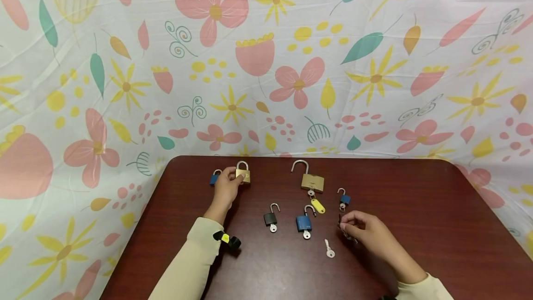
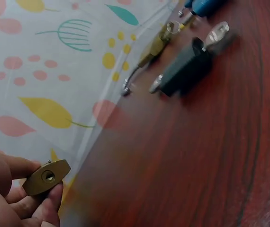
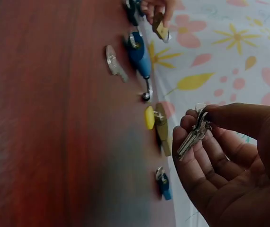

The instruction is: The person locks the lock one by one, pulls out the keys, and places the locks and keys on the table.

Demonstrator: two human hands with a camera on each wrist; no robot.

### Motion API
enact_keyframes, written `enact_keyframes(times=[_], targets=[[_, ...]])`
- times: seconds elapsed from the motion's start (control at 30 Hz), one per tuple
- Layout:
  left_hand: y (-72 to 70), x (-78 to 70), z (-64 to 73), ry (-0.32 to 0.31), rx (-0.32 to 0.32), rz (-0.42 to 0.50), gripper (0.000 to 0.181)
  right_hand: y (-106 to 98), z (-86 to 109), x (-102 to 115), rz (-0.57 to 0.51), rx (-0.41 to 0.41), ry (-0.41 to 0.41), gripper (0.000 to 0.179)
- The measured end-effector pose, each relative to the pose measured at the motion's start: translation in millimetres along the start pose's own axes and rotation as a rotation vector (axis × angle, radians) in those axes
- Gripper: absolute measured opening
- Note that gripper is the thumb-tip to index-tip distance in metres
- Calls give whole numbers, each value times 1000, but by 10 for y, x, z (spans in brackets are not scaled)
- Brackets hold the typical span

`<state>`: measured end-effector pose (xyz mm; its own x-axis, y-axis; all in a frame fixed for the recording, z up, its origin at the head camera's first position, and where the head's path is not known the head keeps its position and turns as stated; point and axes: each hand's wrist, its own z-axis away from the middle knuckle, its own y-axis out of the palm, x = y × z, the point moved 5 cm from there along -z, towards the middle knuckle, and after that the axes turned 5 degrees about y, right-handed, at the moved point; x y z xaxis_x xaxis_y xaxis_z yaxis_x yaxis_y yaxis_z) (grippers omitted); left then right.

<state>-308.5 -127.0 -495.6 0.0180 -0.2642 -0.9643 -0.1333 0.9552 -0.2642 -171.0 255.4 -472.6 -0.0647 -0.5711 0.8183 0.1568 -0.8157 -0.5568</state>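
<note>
My left hand (image 1: 226,190) grips a brass padlock (image 1: 245,176) by its body, with the shackle pointing up and closed. In the left wrist view the keyhole on the underside of this padlock (image 2: 49,177) faces the camera, with no key in it. Between thumb and fingers my right hand (image 1: 370,235) pinches a small bunch of silver keys (image 3: 194,135) over the right part of the table. A loose silver key (image 1: 329,249) lies left of that hand. Partly behind the left hand sits a small blue padlock (image 1: 213,179).
On the brown table (image 1: 437,207), several padlocks lie with raised shackles and keys inserted: a black one (image 1: 270,219), a blue one (image 1: 304,223), a large brass one (image 1: 313,183) with a yellow tag (image 1: 318,206), and a small blue one (image 1: 345,199). A flowered cloth (image 1: 258,105) hangs behind.
</note>
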Motion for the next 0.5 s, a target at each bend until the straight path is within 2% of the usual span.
enact_keyframes(times=[0.23, 0.4, 0.5], targets=[[2, 69, -32, 15, -52, -92, 42, 19, 71, -142, 24, 107, 3, 17], [7, 107, -14, 25, -67, -145, 39, 58, 106, -170, 46, 134, -15, 16], [23, 114, -9, 42, -75, -159, 39, 79, 121, -176, 61, 119, -10, 15]])
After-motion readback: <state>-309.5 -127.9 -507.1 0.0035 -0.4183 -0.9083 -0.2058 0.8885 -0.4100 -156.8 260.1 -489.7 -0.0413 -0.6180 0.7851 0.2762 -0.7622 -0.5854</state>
